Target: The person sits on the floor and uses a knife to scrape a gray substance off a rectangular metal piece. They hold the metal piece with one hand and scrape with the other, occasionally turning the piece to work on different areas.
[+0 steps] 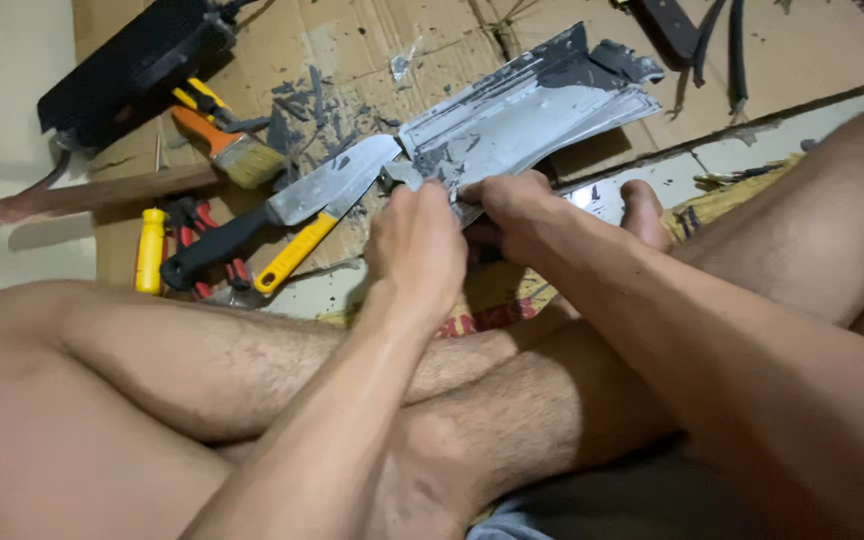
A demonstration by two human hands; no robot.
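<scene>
Head view: both hands, left [417, 240] and right [514, 208], are closed on a grey-coated metal strip [527, 100] at frame centre, seemingly pinching its near end; a kitchen knife [282, 205] lies left.

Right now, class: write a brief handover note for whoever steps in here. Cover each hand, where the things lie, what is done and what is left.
Left hand and right hand: both grip the near end of the grey-coated metal sheet.
Knife, yellow-handled scraper and paintbrush lie on the cardboard.
Done: part of the sheet is bare, flakes scattered.
Left: dark coating at its far end.
</scene>
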